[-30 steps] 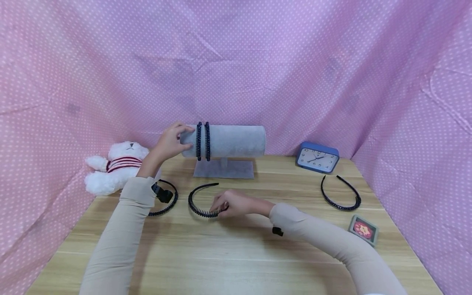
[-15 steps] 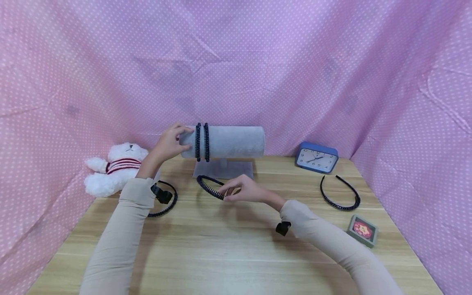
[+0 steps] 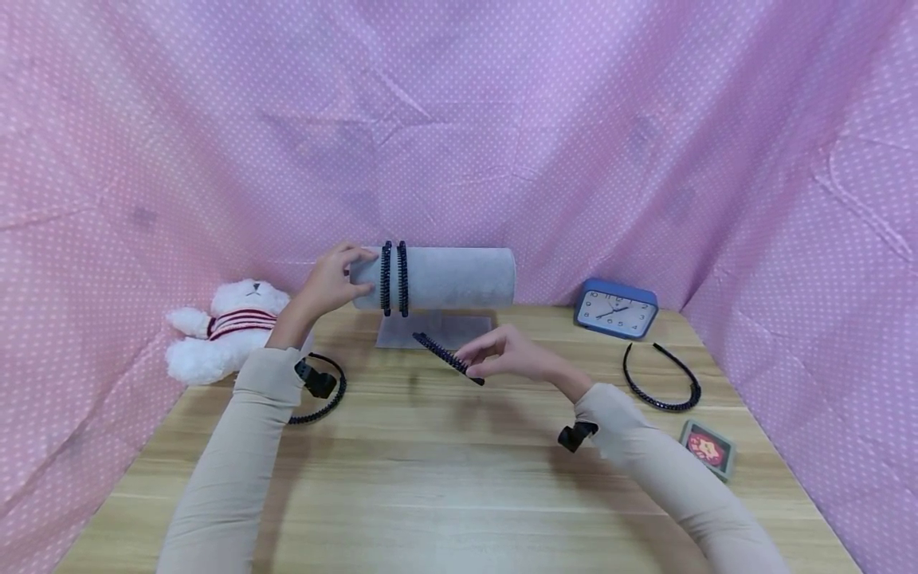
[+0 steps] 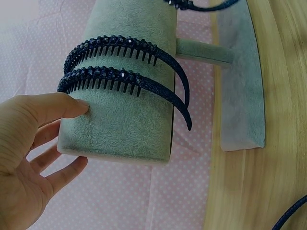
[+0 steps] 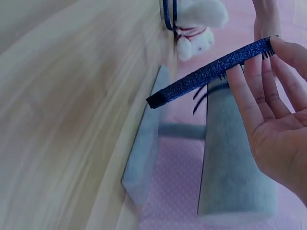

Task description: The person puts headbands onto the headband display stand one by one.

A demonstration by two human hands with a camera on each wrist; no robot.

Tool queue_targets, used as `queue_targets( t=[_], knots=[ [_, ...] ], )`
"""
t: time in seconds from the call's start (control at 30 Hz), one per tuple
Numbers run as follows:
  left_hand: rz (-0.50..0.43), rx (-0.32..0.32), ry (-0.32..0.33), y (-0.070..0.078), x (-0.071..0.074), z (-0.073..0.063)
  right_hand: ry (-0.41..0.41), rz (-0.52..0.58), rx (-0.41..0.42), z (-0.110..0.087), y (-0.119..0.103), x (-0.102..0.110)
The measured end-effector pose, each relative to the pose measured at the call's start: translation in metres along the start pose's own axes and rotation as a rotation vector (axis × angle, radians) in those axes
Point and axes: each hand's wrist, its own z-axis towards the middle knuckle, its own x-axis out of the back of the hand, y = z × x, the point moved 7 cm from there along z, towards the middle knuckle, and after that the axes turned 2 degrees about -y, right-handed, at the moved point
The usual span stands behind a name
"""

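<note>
Table (image 3: 445, 478), with a grey roll (image 3: 459, 277) on its far side. The left hand (image 3: 330, 277) grips the roll's left end between thumb and spread fingers. The right hand (image 3: 512, 355) pinches a black headband (image 3: 443, 354), just raised above the table near the roll; pick-up appears complete. Seen edge-on, its long axis slants far left to near right, one tip pointing near right.

White plush bear (image 3: 208, 359) in a striped red-and-white top (image 3: 242, 321) at the left, blue clock (image 3: 618, 290) with a pale dial (image 3: 612, 314) at the back right, small grey-framed star picture (image 3: 706, 450) nearer the front, wood-grain tabletop (image 3: 430, 494), pink dotted cloth (image 3: 459, 143) behind.
</note>
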Motion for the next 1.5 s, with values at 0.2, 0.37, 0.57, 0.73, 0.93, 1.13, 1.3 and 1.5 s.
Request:
queue_targets(
  t=[0.2, 0.37, 0.57, 0.73, 0.93, 1.13, 1.3, 1.5],
  knots=[
    [-0.005, 0.004, -0.002, -0.001, 0.000, -0.001, 0.036, 0.020, -0.043, -0.019, 0.002, 0.020],
    [-0.012, 0.004, -0.001, -0.001, -0.001, 0.000, 0.055, 0.038, -0.039, -0.037, 0.002, 0.042],
    [-0.026, 0.004, 0.002, 0.000, 0.000, -0.001, 0.087, 0.007, -0.101, -0.060, 0.001, 0.068],
    [-0.030, 0.016, -0.003, 0.000, 0.000, -0.001, 0.122, -0.014, -0.172, -0.079, 0.006, 0.086],
    [-0.033, 0.014, -0.003, 0.000, 0.000, -0.001, 0.163, -0.051, -0.212, -0.099, 0.009, 0.105],
    [-0.030, 0.002, 0.007, 0.001, 0.001, -0.001, 0.221, -0.042, -0.210, -0.109, 0.010, 0.122],
    [-0.028, 0.003, 0.006, 0.000, 0.000, 0.000, 0.248, -0.039, -0.197, -0.111, 0.008, 0.127],
    [-0.022, -0.003, 0.008, 0.000, 0.000, -0.001, 0.296, -0.036, -0.205, -0.112, 0.010, 0.133]
  ],
)
